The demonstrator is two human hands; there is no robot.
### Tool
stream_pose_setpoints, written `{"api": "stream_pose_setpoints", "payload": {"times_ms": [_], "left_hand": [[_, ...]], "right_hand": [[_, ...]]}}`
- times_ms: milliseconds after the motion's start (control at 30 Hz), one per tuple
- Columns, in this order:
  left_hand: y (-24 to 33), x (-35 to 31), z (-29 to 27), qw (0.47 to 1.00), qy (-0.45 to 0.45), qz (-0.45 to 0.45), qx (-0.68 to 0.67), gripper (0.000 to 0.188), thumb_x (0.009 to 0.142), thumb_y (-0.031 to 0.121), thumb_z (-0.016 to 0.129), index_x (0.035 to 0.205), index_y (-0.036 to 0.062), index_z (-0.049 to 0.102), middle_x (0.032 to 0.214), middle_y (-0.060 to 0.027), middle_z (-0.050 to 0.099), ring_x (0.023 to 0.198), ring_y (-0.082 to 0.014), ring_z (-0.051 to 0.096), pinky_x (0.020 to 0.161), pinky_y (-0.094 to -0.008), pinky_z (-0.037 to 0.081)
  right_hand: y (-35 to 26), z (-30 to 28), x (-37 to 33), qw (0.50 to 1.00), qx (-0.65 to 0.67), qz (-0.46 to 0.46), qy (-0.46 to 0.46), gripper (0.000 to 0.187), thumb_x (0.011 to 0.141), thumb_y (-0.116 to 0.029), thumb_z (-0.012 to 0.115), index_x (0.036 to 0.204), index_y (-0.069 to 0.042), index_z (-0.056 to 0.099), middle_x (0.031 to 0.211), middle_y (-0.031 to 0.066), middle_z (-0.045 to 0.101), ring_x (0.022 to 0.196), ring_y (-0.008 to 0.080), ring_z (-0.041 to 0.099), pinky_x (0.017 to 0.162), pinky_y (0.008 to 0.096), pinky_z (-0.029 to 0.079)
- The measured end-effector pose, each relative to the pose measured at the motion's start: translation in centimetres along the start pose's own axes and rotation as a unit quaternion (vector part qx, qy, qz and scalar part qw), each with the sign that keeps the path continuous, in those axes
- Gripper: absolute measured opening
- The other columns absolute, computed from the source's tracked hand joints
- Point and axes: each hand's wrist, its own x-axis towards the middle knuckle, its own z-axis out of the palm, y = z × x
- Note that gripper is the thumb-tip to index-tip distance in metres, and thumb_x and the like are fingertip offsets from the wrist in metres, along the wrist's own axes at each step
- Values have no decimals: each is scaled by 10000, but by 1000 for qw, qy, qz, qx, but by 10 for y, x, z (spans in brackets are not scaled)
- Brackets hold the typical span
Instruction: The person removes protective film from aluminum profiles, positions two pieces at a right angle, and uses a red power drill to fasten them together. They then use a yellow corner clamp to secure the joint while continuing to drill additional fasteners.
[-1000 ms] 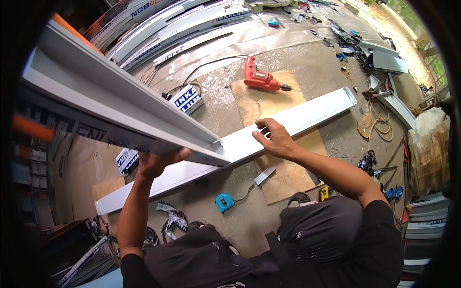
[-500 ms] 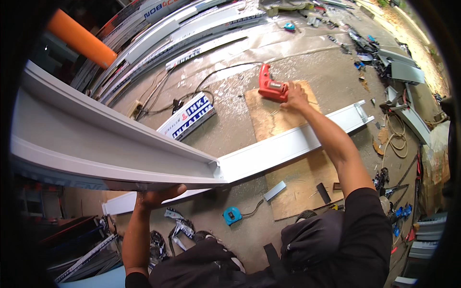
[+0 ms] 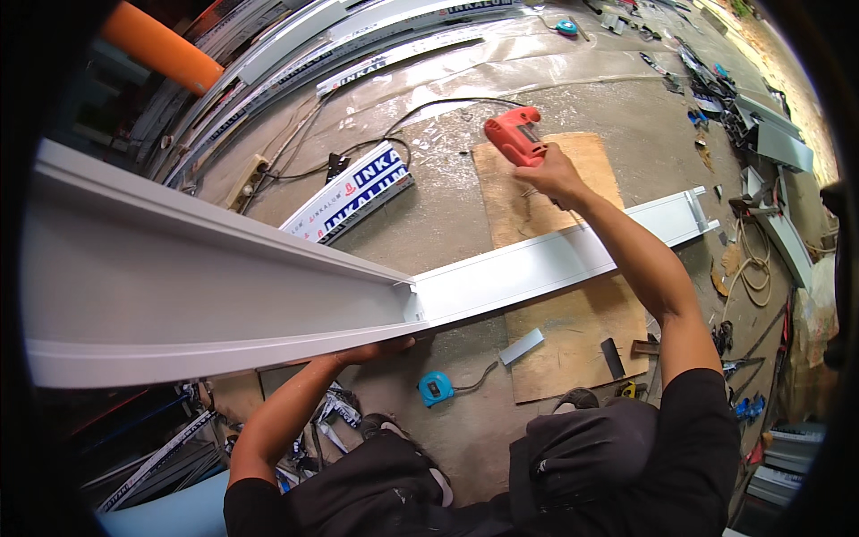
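My right hand [image 3: 557,177] is wrapped round the handle of a red corded power drill [image 3: 516,137], lifted over a plywood board [image 3: 595,170]. A long white metal profile [image 3: 224,286] rises toward me on the left. Its lower end meets a second white profile [image 3: 519,273] at a corner; that one lies across the plywood. Against the underside of the raised profile, close to the corner, my left hand [image 3: 380,350] holds it from below. The profile's edge hides part of the left fingers.
A blue tape measure [image 3: 436,388] and a short white offcut [image 3: 522,346] lie near my feet. Wrapped profiles [image 3: 349,197] and the drill's black cable [image 3: 420,109] are beyond the corner. Long profiles [image 3: 403,63] are stacked at the back; scraps [image 3: 707,89] line the right.
My right hand has gripped the drill and raised it off the plywood, turning it. My left hand has slid right along the raised profile toward the corner, and that profile has tilted.
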Motion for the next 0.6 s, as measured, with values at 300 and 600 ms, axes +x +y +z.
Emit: {"api": "stream_pose_setpoints", "payload": {"times_ms": [300, 600], "left_hand": [[-69, 60, 63, 993, -48, 80, 67, 495, 1089, 483, 413, 1367, 91, 530, 1295, -132, 604, 1243, -269, 564, 1126, -411, 453], [-48, 38, 23, 999, -30, 32, -16, 464, 1074, 461, 436, 1320, 83, 543, 1256, -133, 615, 1207, -267, 573, 1095, -412, 461]], "right_hand": [[11, 49, 2, 988, -150, 21, -10, 824, 718, -393, 805, 1284, 78, 435, 1074, 249, 700, 1011, 398, 707, 886, 430, 567], [-19, 11, 52, 929, -364, -66, -28, 955, 842, -760, 609, 1345, 51, 565, 1375, 240, 572, 1321, 401, 554, 1002, 507, 525]]}}
